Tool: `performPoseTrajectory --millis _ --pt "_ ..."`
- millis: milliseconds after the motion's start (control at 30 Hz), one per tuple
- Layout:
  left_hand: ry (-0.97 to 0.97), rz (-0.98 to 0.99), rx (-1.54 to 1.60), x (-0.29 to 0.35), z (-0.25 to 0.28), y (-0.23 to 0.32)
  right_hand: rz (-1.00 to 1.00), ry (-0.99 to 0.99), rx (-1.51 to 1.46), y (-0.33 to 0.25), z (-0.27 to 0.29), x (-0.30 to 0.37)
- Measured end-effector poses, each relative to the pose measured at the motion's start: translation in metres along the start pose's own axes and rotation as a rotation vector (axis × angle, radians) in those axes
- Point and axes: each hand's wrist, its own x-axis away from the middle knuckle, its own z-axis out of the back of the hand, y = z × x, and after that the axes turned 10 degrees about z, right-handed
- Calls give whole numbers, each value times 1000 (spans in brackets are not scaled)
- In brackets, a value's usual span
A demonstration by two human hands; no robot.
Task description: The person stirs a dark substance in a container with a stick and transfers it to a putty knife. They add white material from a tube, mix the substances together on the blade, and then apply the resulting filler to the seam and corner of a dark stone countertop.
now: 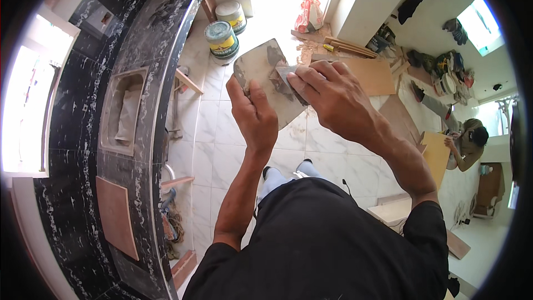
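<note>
My left hand (254, 112) grips the left edge of a thin, light grey flat plate (252, 62), its thumb lying on top. Dark grey-brown paste (274, 54) is smeared over part of the plate. My right hand (340, 95) is closed round a small grey scraper (286, 78), its blade over the paste on the plate's right side. Fingers cover the scraper's handle. Both hands are raised in front of my body, above the tiled floor (219, 133).
To the left runs a black marbled counter (145, 91) with a sink (105, 128) and a wooden board (116, 216). Two paint buckets (222, 39) and a red-white bag (309, 15) stand ahead. Planks (355, 49) lie at right, where another person (469, 147) handles a wooden panel (436, 155).
</note>
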Motion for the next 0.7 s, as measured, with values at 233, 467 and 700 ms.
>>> performPoseTrajectory --millis 233,467,700 --pt "-36 15 58 -2 -1 -7 62 -18 27 7 2 3" --pt "-19 32 65 -3 -2 -14 54 -12 20 11 2 4" --pt "-35 83 66 -2 -2 -10 21 -18 4 18 0 1"
